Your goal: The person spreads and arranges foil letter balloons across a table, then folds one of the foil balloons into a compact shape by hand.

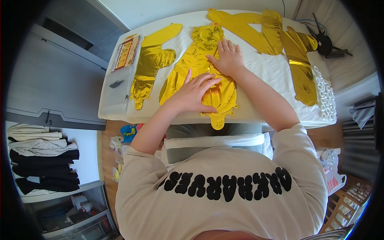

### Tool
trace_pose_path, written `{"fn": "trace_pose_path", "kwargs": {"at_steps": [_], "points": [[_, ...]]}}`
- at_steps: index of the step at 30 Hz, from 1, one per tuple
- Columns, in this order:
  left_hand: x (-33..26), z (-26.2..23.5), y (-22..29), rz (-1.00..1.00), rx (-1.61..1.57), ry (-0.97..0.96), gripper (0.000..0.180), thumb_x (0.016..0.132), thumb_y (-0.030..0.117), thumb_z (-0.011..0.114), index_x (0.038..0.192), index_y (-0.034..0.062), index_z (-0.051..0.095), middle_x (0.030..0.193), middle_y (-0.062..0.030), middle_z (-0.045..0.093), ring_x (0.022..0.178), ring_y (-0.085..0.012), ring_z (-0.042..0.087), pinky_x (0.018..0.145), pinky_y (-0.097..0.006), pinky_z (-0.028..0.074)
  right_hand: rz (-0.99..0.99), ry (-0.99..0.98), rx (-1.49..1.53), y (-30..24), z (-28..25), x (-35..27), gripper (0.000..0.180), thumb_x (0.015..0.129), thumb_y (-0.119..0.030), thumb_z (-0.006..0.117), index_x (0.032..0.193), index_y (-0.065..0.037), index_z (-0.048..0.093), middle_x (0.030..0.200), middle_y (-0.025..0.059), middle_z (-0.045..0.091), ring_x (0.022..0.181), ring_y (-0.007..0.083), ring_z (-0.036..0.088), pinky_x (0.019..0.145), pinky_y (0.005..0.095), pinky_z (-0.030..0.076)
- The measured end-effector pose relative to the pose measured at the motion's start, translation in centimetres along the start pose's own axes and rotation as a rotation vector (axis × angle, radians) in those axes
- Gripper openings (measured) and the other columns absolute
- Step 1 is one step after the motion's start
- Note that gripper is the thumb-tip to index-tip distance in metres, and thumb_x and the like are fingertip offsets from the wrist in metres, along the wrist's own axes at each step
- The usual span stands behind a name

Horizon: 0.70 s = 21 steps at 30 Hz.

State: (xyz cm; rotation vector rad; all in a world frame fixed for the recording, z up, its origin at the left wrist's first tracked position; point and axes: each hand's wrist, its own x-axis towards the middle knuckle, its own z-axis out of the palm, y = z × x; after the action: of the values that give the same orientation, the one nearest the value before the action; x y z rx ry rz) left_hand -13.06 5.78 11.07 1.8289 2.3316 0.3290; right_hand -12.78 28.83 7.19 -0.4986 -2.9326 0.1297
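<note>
Two bare grips rest on one flat gold foil balloon [196,60]: the left grip [193,95] arches over its near part with fingers and thumb spread apart, and the right grip [230,62] lies flat farther up, fingers parted, clamped on nothing. The foil should be very light, limp and slippery, quick to crease and perhaps to tear if pulled hard; its near tab [217,121], overhanging the table [264,66] edge, or the seamed rim looks the safest hold. Farther out on the white cover lie a left foil piece [148,60] and a right foil piece [300,66], with white rings [326,98] and a black antenna device [324,44] along the right side.
</note>
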Motion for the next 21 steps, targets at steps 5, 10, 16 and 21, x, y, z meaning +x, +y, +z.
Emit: {"fn": "trace_pose_path", "kwargs": {"at_steps": [5, 10, 16, 21], "points": [[0.3, -0.4, 0.4, -0.005, 0.047, -0.023, 0.116, 0.070, 0.074, 0.080, 0.163, 0.0246, 0.032, 0.161, -0.0141, 0.038, 0.152, -0.0313, 0.036, 0.126, -0.066, 0.006, -0.001, 0.006, 0.000, 0.1, 0.0, 0.0, 0.097, 0.102, -0.075, 0.029, 0.164, -0.001, 0.026, 0.172, 0.0168, 0.023, 0.160, 0.0338, 0.018, 0.129, 0.0546, 0.014], [0.6, -1.2, 0.1, -0.013, -0.085, -0.021, 0.127, 0.064, 0.064, 0.090, 0.165, 0.0188, 0.027, 0.163, -0.0154, 0.034, 0.154, -0.0339, 0.030, 0.129, -0.058, 0.010, 0.010, 0.012, -0.006, 0.0, 0.1, 0.1, 0.097, 0.101, -0.075, 0.034, 0.164, -0.002, 0.026, 0.172, 0.0159, 0.025, 0.160, 0.0330, 0.020, 0.128, 0.0552, 0.015], [-1.7, -0.8, -1.4, 0.009, -0.280, 0.336, 0.108, 0.078, 0.057, 0.084, 0.161, 0.0097, 0.034, 0.165, -0.0240, 0.032, 0.150, -0.0392, 0.037, 0.128, -0.060, 0.013, 0.012, 0.006, 0.009, -0.1, 0.1, 0.1, 0.098, 0.101, -0.077, 0.031, 0.164, -0.002, 0.025, 0.172, 0.0151, 0.024, 0.160, 0.0316, 0.019, 0.129, 0.0541, 0.013], [-7.7, 1.0, -2.9, -0.607, 0.089, 0.443, 0.073, 0.092, 0.050, 0.072, 0.148, 0.0076, 0.054, 0.160, -0.0202, 0.044, 0.150, -0.0368, 0.038, 0.124, -0.066, 0.010, 0.023, -0.009, 0.003, 0.0, 0.0, 0.1, 0.098, 0.101, -0.077, 0.030, 0.165, -0.002, 0.024, 0.172, 0.0145, 0.024, 0.161, 0.0309, 0.018, 0.129, 0.0534, 0.013]]}}
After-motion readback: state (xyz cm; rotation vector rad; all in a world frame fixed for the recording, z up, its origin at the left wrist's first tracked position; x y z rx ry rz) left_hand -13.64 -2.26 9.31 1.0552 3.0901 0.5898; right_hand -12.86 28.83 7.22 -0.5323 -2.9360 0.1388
